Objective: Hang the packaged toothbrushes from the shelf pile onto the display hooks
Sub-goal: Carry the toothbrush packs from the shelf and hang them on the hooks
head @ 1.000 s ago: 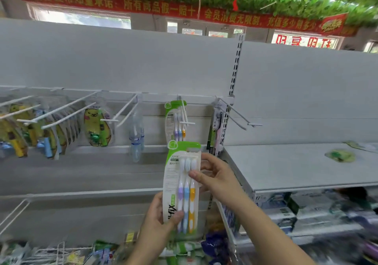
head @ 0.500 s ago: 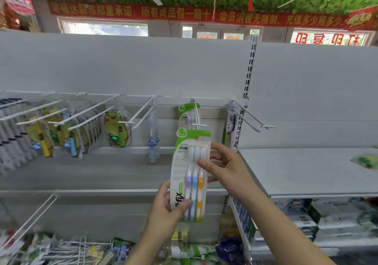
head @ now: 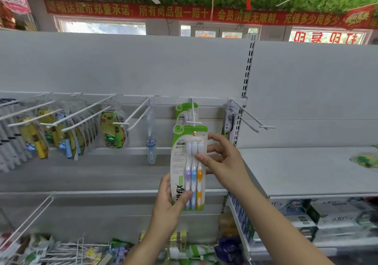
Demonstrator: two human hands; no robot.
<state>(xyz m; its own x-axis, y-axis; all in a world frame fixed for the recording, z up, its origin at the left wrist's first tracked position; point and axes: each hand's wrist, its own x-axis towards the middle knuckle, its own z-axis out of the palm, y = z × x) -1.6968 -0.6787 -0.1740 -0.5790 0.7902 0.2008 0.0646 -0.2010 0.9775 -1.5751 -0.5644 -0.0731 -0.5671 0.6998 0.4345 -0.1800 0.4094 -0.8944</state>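
The toothbrush pack [head: 189, 168] stands upright just under the hook [head: 193, 117]. The left hand [head: 169, 201] grips its lower edge, and the right hand [head: 223, 158] has its fingers [head: 215, 137] curled round the upper right side. The hole at the pack's top needs to be lined up with the hook's tip, then slid back toward the matching pack [head: 185, 111]. Compared with a second ago, the pack is higher and nearer the tip.

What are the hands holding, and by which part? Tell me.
Both hold the three-toothbrush pack: the left hand grips its lower left part, and the right hand pinches its upper right edge.
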